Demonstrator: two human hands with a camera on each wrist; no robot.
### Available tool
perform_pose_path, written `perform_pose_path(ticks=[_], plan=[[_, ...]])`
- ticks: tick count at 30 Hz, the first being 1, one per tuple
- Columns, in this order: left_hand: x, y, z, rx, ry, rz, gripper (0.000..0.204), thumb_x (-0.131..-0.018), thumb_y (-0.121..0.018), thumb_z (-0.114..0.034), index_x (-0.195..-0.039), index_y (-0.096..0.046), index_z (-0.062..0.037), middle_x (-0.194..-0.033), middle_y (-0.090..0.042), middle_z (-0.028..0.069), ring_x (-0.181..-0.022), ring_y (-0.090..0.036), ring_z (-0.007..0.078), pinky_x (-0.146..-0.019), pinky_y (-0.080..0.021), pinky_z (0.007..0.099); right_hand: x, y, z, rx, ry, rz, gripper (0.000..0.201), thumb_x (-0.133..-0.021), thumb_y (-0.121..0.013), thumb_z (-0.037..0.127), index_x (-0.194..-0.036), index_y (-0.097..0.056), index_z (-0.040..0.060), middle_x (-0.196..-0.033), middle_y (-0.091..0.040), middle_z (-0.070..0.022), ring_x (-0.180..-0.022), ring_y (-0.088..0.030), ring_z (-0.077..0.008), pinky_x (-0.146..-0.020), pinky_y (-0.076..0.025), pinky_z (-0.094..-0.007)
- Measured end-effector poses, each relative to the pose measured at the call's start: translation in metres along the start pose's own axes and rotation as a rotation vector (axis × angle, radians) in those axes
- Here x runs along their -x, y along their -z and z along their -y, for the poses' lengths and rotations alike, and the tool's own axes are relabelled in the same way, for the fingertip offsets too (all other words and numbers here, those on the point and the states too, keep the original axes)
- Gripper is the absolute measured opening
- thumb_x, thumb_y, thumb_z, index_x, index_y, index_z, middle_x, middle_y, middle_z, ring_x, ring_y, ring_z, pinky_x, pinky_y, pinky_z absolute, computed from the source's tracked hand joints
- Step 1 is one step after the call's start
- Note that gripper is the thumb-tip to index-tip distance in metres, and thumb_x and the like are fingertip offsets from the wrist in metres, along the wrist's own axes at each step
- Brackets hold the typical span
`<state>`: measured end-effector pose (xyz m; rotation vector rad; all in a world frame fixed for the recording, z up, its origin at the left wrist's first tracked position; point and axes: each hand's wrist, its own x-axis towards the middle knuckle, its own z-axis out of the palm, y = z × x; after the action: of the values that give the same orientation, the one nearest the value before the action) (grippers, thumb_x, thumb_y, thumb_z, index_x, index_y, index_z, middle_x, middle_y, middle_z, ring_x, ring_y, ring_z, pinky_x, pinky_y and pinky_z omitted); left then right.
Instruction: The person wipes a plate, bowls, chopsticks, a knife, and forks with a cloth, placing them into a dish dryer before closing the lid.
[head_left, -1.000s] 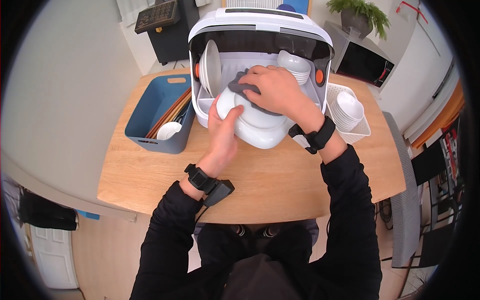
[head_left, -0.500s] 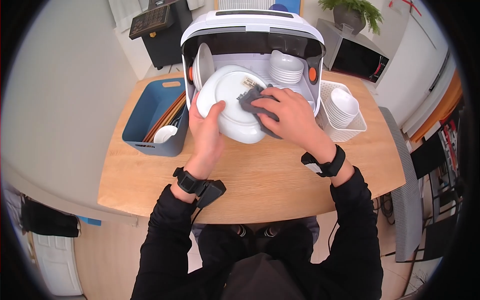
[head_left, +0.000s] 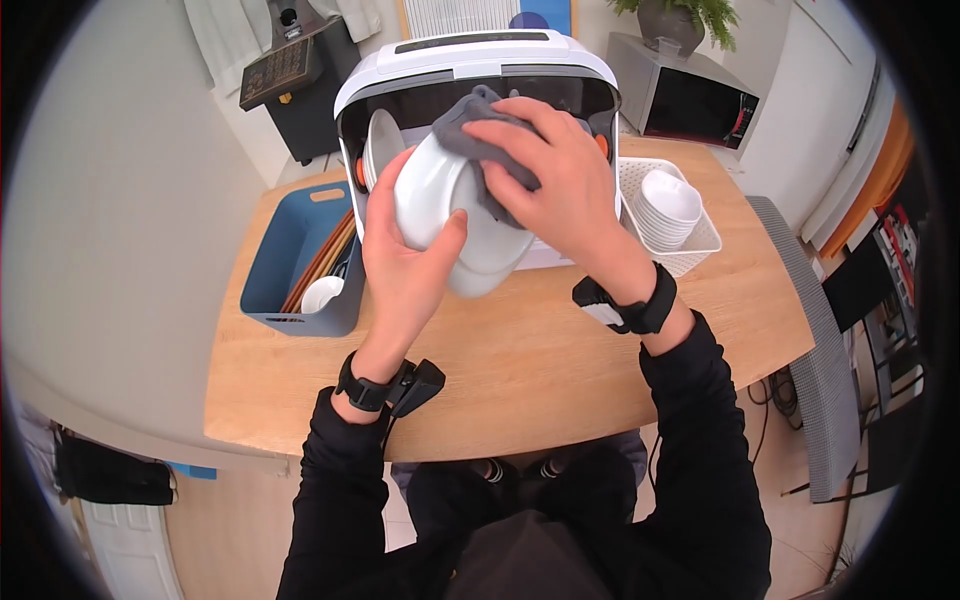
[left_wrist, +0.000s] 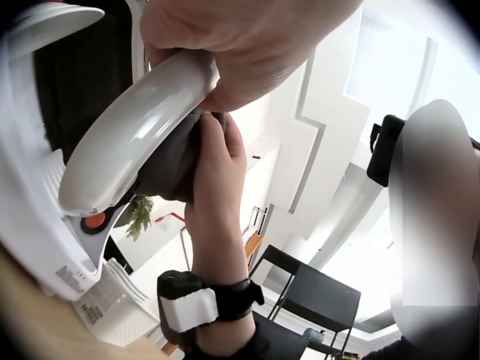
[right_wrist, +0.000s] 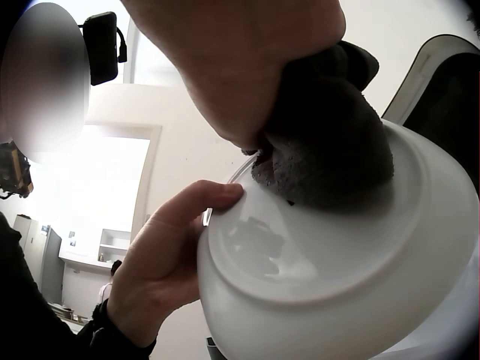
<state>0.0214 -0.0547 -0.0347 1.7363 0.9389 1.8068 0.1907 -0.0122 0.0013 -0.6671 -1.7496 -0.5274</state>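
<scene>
A white plate (head_left: 440, 205) is held up over the table, tilted on edge, in front of the open white dish cabinet (head_left: 470, 60). My left hand (head_left: 405, 265) grips its left rim, thumb across the underside. My right hand (head_left: 545, 190) presses a grey cloth (head_left: 470, 120) against the plate's upper edge, fingers curled over the cloth. The left wrist view shows the plate's rim (left_wrist: 131, 131) edge-on with the cloth (left_wrist: 172, 161) behind it. The right wrist view shows the cloth (right_wrist: 330, 142) bunched on the plate's underside (right_wrist: 337, 277).
A blue bin (head_left: 290, 260) with wooden utensils and a small bowl stands at the left. A white basket (head_left: 685, 250) with stacked white bowls (head_left: 668, 205) stands at the right. Another plate (head_left: 380, 140) stands upright inside the cabinet. A microwave (head_left: 690, 100) sits behind.
The plate has been lifted and turned more on edge. My right hand with the cloth moved from the plate's face up to its top edge.
</scene>
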Motion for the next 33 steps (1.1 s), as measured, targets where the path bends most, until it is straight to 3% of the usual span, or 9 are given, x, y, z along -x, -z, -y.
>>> perform_pose_path(ticks=[4,7,13,14,17,23,25,29,33], plan=[[-0.002,0.001,-0.009,-0.093,-0.082,0.112,0.064,-0.08,-0.07,-0.003,-0.139,-0.045,-0.001,-0.131,-0.056,0.0128,-0.12,-0.054,0.0202,-0.102,-0.043,0.0337,0.003,0.012,0.02,-0.018,0.113,0.06,0.031,-0.067,-0.073,0.015,-0.097,-0.073,0.0197,-0.111,-0.064,-0.0004,-0.09,-0.061,-0.0246,-0.072,-0.052,-0.0355],[0.002,0.003,-0.016,-0.151,-0.119,0.147,0.064,-0.079,-0.072,-0.003,-0.138,-0.046,-0.0009,-0.129,-0.056,0.0127,-0.118,-0.055,0.02,-0.099,-0.045,0.0336,0.006,0.017,0.017,-0.057,0.023,0.037,0.03,-0.07,-0.073,0.014,-0.099,-0.073,0.0191,-0.112,-0.064,-0.0021,-0.094,-0.061,-0.0263,-0.076,-0.052,-0.0348],[0.007,0.01,-0.021,-0.294,-0.236,0.198,0.061,-0.081,-0.071,-0.004,-0.138,-0.048,-0.0045,-0.125,-0.06,0.0127,-0.109,-0.062,0.0212,-0.091,-0.05,0.0317,0.03,0.008,-0.011,-0.44,-0.565,-0.118,0.028,-0.089,-0.064,0.015,-0.117,-0.066,0.0086,-0.112,-0.064,-0.0074,-0.1,-0.061,-0.023,-0.087,-0.048,-0.0309],[0.007,0.011,-0.02,-0.318,-0.283,0.21,0.06,-0.081,-0.07,-0.004,-0.137,-0.05,-0.0053,-0.123,-0.063,0.0128,-0.105,-0.064,0.0212,-0.088,-0.051,0.0308,0.035,0.006,-0.012,-0.617,-0.734,-0.127,0.03,-0.096,-0.057,0.019,-0.123,-0.061,0.0056,-0.11,-0.064,-0.0062,-0.101,-0.06,-0.0168,-0.088,-0.047,-0.0286],[0.007,0.014,-0.024,-0.506,-0.393,0.299,0.055,-0.08,-0.069,-0.001,-0.133,-0.056,-0.0095,-0.107,-0.07,0.0125,-0.085,-0.069,0.0222,-0.075,-0.054,0.0294,0.037,0.009,-0.016,-1.034,-1.21,-0.128,0.032,-0.099,-0.053,0.024,-0.124,-0.06,0.0062,-0.108,-0.064,-0.0041,-0.101,-0.061,-0.0138,-0.088,-0.048,-0.0281],[0.0,0.021,-0.023,-0.613,-0.517,0.492,0.059,-0.075,-0.068,0.004,-0.129,-0.061,-0.0186,-0.088,-0.071,0.0111,-0.07,-0.067,0.0253,-0.062,-0.053,0.0315,0.036,0.023,-0.034,-1.402,-1.538,0.18,0.042,-0.093,-0.062,0.042,-0.116,-0.061,0.0059,-0.11,-0.066,-0.0071,-0.096,-0.065,-0.0176,-0.084,-0.054,-0.0325],[0.0,0.021,-0.022,-0.638,-0.472,0.549,0.059,-0.074,-0.068,0.004,-0.128,-0.062,-0.02,-0.092,-0.071,0.0088,-0.072,-0.068,0.0254,-0.07,-0.054,0.0332,0.046,0.02,-0.047,-1.398,-1.564,0.297,0.052,-0.093,-0.06,0.047,-0.121,-0.06,0.0027,-0.115,-0.066,-0.0101,-0.1,-0.065,-0.02,-0.087,-0.053,-0.0336],[-0.004,0.026,-0.017,-0.621,-0.43,0.664,0.059,-0.073,-0.069,0.004,-0.125,-0.064,-0.0216,-0.104,-0.071,0.0018,-0.087,-0.069,0.0242,-0.096,-0.049,0.0415,0.043,0.051,-0.031,-1.275,-1.598,0.371,0.04,-0.08,-0.069,0.025,-0.107,-0.062,-0.0022,-0.101,-0.066,-0.0143,-0.09,-0.066,-0.0201,-0.075,-0.056,-0.0335],[-0.008,0.029,-0.007,-0.68,-0.367,0.651,0.061,-0.072,-0.071,0.003,-0.127,-0.062,-0.0225,-0.119,-0.067,-0.0011,-0.116,-0.06,0.0263,-0.113,-0.032,0.0476,0.056,0.054,-0.04,-1.277,-1.712,0.311,0.04,-0.076,-0.065,0.015,-0.109,-0.06,-0.0054,-0.098,-0.064,-0.0135,-0.087,-0.064,-0.0221,-0.075,-0.056,-0.0335]])
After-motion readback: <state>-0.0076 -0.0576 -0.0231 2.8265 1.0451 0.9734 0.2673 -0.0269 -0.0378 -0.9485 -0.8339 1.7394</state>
